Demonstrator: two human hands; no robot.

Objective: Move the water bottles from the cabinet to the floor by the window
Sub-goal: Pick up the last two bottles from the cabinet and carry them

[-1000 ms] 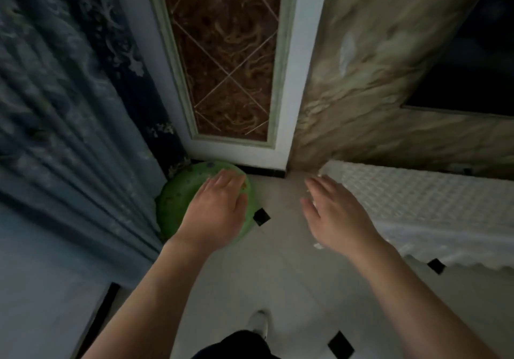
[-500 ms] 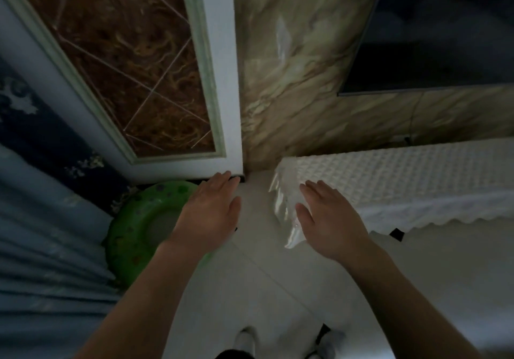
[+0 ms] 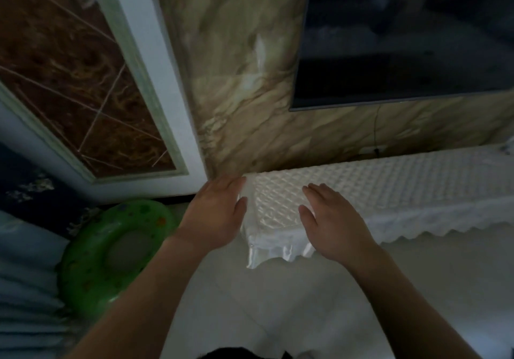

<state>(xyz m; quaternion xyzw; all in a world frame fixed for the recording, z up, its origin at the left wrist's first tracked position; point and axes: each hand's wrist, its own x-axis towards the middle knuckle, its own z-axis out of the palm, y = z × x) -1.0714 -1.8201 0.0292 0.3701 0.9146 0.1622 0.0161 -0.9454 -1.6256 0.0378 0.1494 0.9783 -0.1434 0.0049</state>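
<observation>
Lying flat, left hand point(image 3: 214, 219) and right hand point(image 3: 333, 225) maybe touch the cabinet point(image 3: 417, 180).

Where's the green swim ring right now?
In the head view, the green swim ring lies on the floor at lower left, between the blue curtain and the left hand.

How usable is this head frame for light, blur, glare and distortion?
Head view: dim throughout; glare patches on the cover and the marble wall; its veins and the TV softly blurred; frame lines lean from the wide lens; left hand and right hand are readable.
</observation>
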